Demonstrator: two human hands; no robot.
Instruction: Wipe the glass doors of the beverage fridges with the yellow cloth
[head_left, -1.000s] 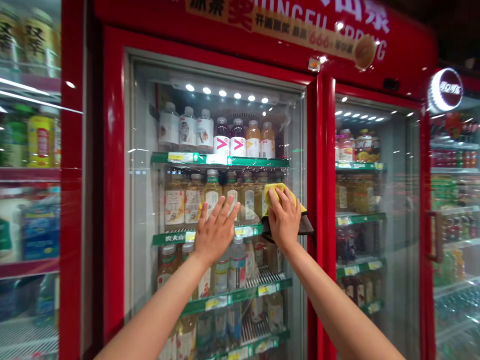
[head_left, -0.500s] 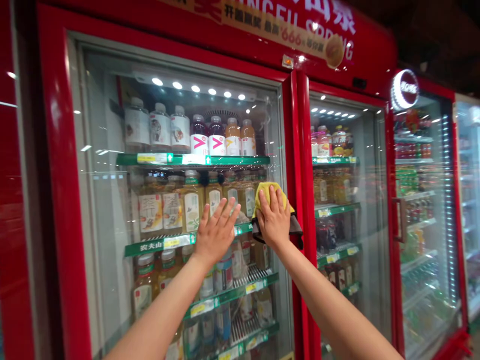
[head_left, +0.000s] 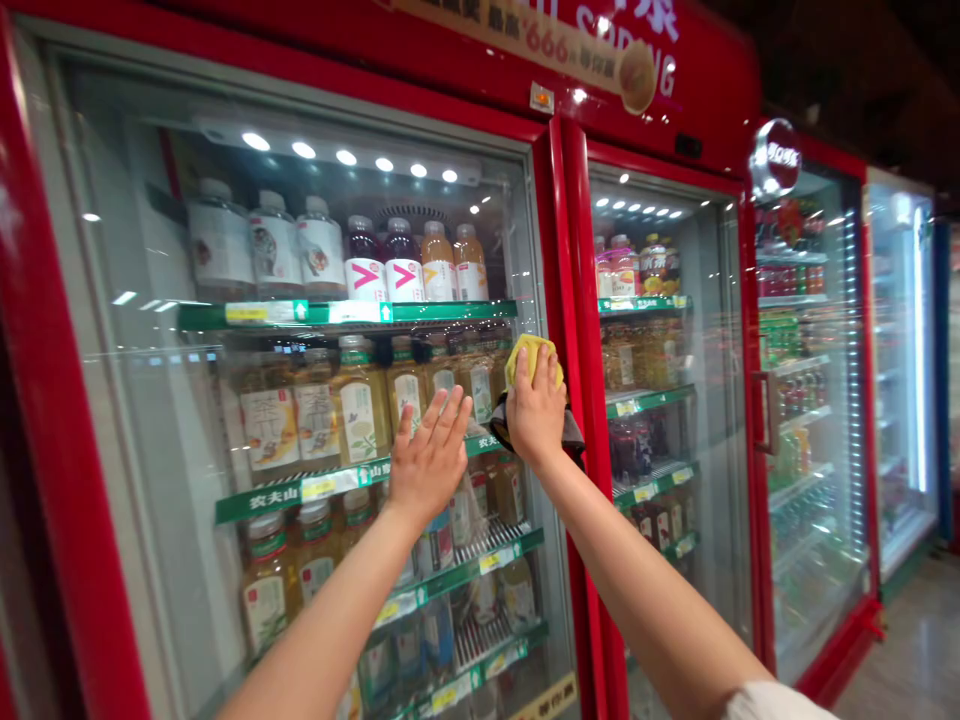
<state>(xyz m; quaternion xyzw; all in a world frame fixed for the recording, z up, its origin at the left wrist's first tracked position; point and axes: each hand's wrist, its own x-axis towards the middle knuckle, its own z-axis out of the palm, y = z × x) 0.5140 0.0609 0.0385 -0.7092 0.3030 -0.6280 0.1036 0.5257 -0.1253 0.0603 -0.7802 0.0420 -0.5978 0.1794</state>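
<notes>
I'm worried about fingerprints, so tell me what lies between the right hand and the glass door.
A yellow and dark cloth lies between the right hand and the glass door, as the head view shows.

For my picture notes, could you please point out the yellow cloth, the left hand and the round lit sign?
Yellow cloth (head_left: 531,343), head view: its upper yellow edge.
Left hand (head_left: 429,464), head view: its back.
Round lit sign (head_left: 777,158), head view: middle of its face.

Shelved drink bottles (head_left: 404,265), round lit sign (head_left: 777,159), white-lit cooler (head_left: 901,385), grey floor (head_left: 916,630)
</notes>
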